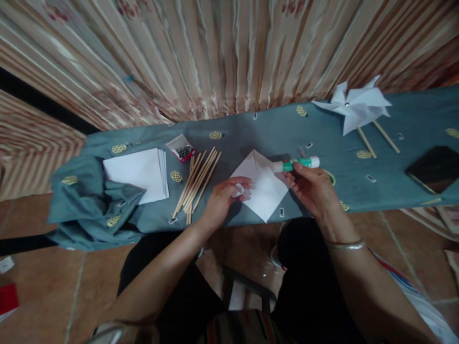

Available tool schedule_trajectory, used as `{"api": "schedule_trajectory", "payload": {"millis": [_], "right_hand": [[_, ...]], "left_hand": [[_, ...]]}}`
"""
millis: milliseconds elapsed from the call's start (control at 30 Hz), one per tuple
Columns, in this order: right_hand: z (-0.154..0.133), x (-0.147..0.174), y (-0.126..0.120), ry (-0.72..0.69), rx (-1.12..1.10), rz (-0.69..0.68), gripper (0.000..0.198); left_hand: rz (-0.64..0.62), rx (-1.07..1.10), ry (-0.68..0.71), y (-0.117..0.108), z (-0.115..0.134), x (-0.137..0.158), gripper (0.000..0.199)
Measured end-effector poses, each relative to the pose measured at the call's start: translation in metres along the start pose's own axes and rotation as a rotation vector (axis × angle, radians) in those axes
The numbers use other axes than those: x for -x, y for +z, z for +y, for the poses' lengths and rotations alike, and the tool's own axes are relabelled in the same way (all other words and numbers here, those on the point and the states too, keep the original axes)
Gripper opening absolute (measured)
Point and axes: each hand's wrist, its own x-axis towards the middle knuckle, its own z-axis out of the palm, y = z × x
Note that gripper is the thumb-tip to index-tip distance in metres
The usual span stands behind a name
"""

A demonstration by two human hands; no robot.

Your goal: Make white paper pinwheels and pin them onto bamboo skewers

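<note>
"Where are things?"
"Left hand (222, 197) holds a cap (238, 191), right hand (314, 185) the glue (289, 166); the paper (267, 197) lies between them, on the cloth (234, 143)"
"Any advice?"
"I'd hold it flat and spread glue thinly, without lumps"

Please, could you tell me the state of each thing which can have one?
Glue stick: in right hand, apparently uncapped
Cap: in left hand, apparently removed
Square paper: creased, spread out
Tack box: open
Sticks: loosely piled
Paper stack: partly covered
Cloth: bunched at left end
Pinwheels: assembled
Phone: screen dark
</note>
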Motion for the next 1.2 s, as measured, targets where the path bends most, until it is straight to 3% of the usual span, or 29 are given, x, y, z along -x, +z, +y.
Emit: {"api": "schedule_trajectory", "payload": {"millis": [67, 167, 333, 467, 833, 1200], "right_hand": [[0.002, 0.001, 0.0, -0.017, 0.094, 0.009, 0.029], [0.006, 0.003, 0.003, -0.091, 0.256, 0.011, 0.029], [0.006, 0.005, 0.007, -0.217, 0.502, -0.012, 0.022], [0.01, 0.005, 0.006, -0.296, 0.685, -0.057, 0.023], [0.012, 0.009, 0.009, -0.495, 1.084, 0.028, 0.029], [0.01, 0.011, 0.022, -0.613, 1.187, -0.023, 0.027]], "left_hand": [[-0.011, -0.345, 0.204, 0.0, -0.002, 0.001, 0.03], [-0.125, -0.842, 0.453, 0.004, -0.008, 0.005, 0.033], [-0.238, -1.246, 0.597, 0.013, -0.018, 0.009, 0.038], [-0.272, -1.362, 0.568, 0.016, -0.015, 0.011, 0.034], [-0.301, -1.416, 0.497, 0.019, -0.008, 0.01, 0.03], [-0.249, -1.399, 0.472, 0.021, -0.006, 0.005, 0.027]]}}
